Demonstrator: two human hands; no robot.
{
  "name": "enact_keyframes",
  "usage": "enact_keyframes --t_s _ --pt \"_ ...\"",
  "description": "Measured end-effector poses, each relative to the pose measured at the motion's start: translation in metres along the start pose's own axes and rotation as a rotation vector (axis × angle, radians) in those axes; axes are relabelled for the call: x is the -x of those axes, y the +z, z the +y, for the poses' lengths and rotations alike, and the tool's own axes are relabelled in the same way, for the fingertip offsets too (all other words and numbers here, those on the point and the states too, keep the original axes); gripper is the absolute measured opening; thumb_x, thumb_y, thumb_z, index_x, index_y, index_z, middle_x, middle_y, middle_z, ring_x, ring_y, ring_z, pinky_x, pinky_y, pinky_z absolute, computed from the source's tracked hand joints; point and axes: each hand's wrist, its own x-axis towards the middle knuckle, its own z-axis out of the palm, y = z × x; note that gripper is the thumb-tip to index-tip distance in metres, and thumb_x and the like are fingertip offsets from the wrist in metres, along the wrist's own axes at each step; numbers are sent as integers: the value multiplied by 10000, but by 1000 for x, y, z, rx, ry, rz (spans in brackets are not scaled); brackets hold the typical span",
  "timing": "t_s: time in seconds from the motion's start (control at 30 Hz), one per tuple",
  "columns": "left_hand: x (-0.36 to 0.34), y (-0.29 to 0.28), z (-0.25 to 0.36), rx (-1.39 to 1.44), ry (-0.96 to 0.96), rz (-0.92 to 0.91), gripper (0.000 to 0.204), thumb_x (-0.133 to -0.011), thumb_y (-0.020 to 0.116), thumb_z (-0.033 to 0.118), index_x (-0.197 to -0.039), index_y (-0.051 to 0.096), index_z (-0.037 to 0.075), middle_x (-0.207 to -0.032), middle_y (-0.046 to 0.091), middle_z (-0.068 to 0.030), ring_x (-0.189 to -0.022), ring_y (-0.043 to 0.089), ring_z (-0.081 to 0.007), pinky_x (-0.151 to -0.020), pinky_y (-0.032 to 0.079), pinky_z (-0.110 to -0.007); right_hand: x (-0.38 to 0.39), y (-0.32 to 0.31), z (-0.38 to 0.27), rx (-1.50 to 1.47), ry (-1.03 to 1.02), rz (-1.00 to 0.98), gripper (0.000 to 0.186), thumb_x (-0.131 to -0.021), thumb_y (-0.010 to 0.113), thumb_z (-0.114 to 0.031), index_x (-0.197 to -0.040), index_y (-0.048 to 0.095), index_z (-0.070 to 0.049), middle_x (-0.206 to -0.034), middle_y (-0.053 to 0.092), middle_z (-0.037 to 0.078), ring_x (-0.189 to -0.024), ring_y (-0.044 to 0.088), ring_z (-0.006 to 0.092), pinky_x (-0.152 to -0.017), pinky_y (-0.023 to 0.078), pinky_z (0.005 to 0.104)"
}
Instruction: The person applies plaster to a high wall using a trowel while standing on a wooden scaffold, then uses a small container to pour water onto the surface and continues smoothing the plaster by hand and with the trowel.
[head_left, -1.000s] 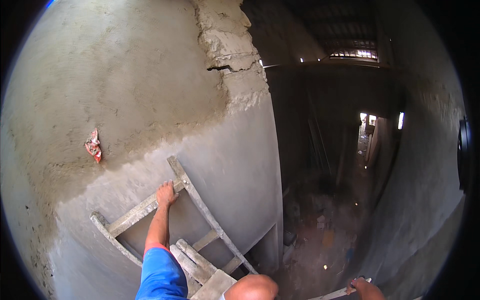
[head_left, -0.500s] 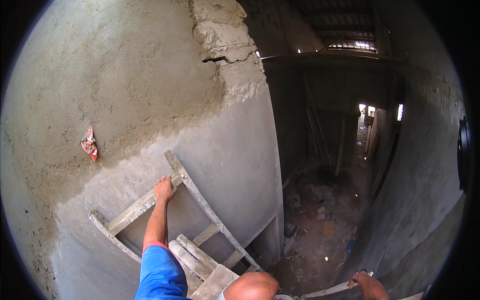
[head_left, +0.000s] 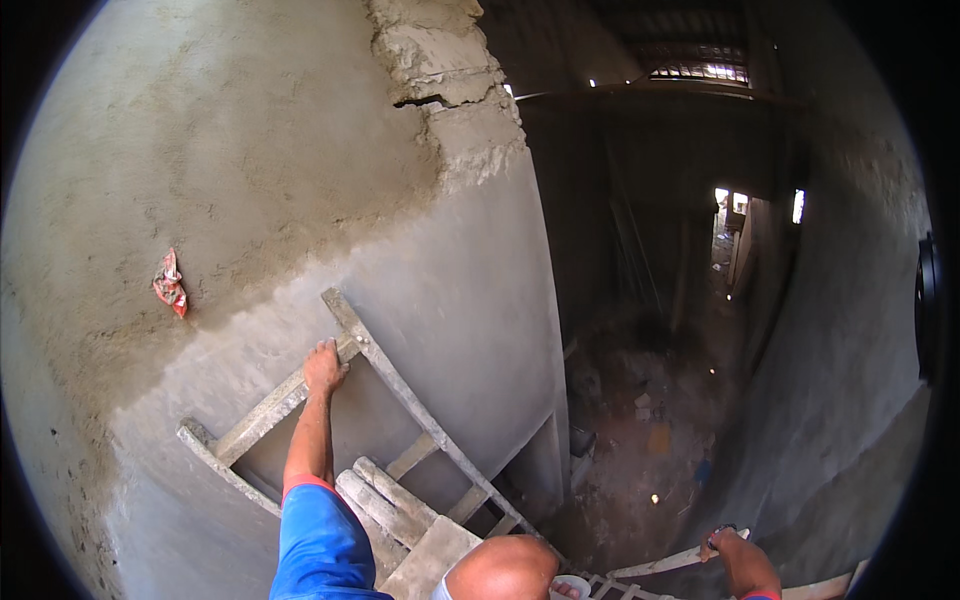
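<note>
My left hand (head_left: 325,368) is closed around the top crossbar of a mortar-stained wooden ladder frame (head_left: 405,395), which leans by the plastered wall. At the lower right, my right hand (head_left: 718,542) grips a pale wooden rail (head_left: 660,565), and a dark band circles its wrist. Rough planks (head_left: 435,560) lie across the frame below my left arm. My bent knee (head_left: 505,568) shows beside them. Just right of the knee, part of a white container (head_left: 572,584) is visible. Lower rungs (head_left: 605,585) appear close to it.
The left wall (head_left: 240,150) has rough, damp plaster above smoother grey, with a red wrapper scrap (head_left: 171,284) stuck on it. Its broken edge (head_left: 455,100) is cracked. Far below lies a dark, rubble-strewn floor (head_left: 640,440). A grey wall (head_left: 850,380) rises on the right.
The view has shifted slightly. My right hand appears a little higher, still on the rail, and more lower rungs and the white container have come into sight. My left hand keeps its grip.
</note>
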Motion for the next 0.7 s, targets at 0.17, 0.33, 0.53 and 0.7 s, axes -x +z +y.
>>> enact_keyframes --t_s 0.17,0.33,0.53,0.7 --pt "1 -6 4 4 7 8 662 -739 758 306 -1289 473 72 -1211 553 -144 -1112 543 -332 -942 439 -440 -75 30 61 296 57 -122 465 -581 789 -283 -1002 726 -98 -1025 693 120 -976 646 288 -798 511 439" --pt "3 -13 -4 27 -15 23 670 -726 763 257 -1293 469 58 -1234 556 -162 -1134 539 -341 -953 437 -442 -179 89 140 656 37 -336 473 -562 803 -276 -996 731 -102 -1015 699 122 -968 655 293 -788 520 446" --pt "-7 17 5 99 82 125 660 -700 742 182 -1281 476 20 -1148 588 -197 -1064 562 -380 -912 457 -453 -250 138 226 840 -12 -429 484 -540 820 -268 -989 737 -107 -1003 707 124 -959 666 299 -775 531 454" --pt "-12 23 -2 76 86 110 644 -712 743 166 -1278 477 15 -1158 583 -203 -1050 570 -382 -893 467 -451 -239 143 216 822 47 -459 409 -595 806 -251 -973 739 -106 -995 710 112 -952 671 297 -774 533 459"
